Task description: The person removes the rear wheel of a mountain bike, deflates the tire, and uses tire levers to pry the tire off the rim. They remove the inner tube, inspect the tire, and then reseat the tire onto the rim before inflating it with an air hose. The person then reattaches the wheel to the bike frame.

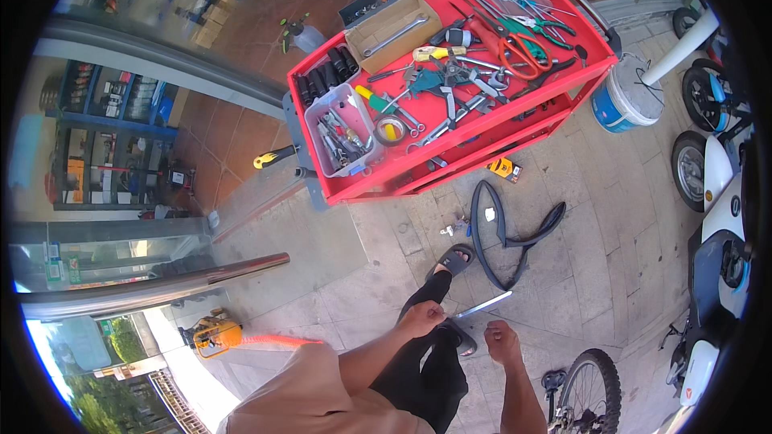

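My left hand [422, 318] grips a long, slim, pale metal tool [482, 304] by one end; it points up to the right over the paving. My right hand [502, 341] is closed a little below and right of it; whether anything is inside cannot be seen. Beyond the tool, a black inner tube [498, 233] lies in loops on the ground, near a yellow-and-black package [504, 169] and small silver parts [450, 229]. Below my right hand is a bicycle wheel [611, 390] with a pedal beside it.
A red tool cart [354, 189] full of tools stands ahead. Parked scooters [716, 281] line the right, near a bucket with a white post [623, 96]. A glass door with a metal bar [241, 265] is left, an orange compressor [221, 331] with hose at lower left.
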Demonstrator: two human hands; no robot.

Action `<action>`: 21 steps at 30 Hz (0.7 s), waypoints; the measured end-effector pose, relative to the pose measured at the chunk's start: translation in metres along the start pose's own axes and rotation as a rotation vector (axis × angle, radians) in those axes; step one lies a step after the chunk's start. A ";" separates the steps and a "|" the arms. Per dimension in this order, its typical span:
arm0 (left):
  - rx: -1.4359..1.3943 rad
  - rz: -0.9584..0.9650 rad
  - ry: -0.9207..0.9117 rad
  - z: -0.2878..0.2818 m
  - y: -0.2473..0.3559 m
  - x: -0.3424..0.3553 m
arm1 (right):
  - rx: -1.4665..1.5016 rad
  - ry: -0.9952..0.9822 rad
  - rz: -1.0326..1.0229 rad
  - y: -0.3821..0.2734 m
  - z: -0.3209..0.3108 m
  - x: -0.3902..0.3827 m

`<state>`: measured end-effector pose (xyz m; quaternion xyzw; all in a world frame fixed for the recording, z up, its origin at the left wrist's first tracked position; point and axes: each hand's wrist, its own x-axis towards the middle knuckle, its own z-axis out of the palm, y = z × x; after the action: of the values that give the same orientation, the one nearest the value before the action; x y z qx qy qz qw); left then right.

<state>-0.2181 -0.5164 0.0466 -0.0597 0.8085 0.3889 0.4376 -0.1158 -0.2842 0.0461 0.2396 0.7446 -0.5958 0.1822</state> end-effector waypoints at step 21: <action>-0.445 -0.432 0.254 -0.096 -0.071 0.011 | -0.397 -0.039 -0.575 -0.399 0.004 0.249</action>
<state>-0.2580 -0.6280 0.0276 -0.3718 0.7206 0.4438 0.3816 -0.5489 -0.3229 0.2260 -0.0315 0.8792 -0.4710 0.0639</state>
